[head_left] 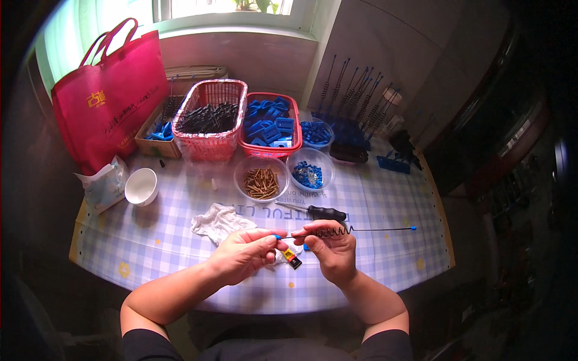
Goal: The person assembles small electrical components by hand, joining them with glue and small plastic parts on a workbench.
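Note:
My right hand [332, 253] grips a thin black rod with a spring coil [337, 231], held nearly level over the table. The rod's far end points right and carries a blue tip [413, 228]. Between the thumb and fingers of my left hand [245, 251], a small blue cap [277, 237] is pinched at the rod's left end. Whether the cap is fully on the rod cannot be made out. Below the hands lies a small yellow and black tube [291, 259], partly hidden. A crumpled white cloth [221, 224] is beside my left hand, and a black-handled screwdriver [325, 213] rests beyond my right.
Tubs of brass-coloured pins [261, 184] and blue caps [309, 175] stand past the screwdriver. Behind them are baskets of black parts [209, 118] and blue parts [268, 123]. Upright spring rods [355, 96] fill the back right. A white bowl [141, 186] and red bag [111, 99] are left.

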Action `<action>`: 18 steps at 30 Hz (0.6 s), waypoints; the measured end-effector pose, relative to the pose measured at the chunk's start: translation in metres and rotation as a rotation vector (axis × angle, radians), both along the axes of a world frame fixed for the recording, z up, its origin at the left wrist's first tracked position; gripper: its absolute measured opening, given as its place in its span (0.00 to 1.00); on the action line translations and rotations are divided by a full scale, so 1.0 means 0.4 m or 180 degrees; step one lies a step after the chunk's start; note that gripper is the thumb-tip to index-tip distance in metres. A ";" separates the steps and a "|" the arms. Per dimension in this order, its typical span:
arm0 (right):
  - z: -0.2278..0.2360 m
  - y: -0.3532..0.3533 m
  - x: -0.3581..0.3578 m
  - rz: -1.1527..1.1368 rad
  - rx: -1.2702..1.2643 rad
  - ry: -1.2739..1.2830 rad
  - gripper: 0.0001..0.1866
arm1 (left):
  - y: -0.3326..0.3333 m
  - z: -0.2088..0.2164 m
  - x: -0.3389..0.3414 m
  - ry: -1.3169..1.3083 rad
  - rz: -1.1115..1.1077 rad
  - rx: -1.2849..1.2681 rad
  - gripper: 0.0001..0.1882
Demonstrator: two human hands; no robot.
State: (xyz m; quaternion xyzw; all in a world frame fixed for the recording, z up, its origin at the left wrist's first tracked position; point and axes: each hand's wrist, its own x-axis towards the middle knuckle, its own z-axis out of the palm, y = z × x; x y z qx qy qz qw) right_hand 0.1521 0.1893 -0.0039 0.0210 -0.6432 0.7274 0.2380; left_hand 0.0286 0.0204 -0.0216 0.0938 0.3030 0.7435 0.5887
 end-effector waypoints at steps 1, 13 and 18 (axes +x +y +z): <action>0.000 -0.001 0.001 -0.0002 -0.0016 -0.0007 0.10 | -0.001 0.000 0.001 0.0067 -0.0011 0.0005 0.16; -0.001 -0.003 0.005 -0.0032 0.0274 -0.0009 0.10 | -0.003 -0.006 0.005 0.0240 -0.0003 0.0097 0.15; -0.018 -0.011 0.007 -0.0079 0.0609 -0.0136 0.11 | -0.002 0.006 0.021 0.1050 0.0019 -0.0087 0.15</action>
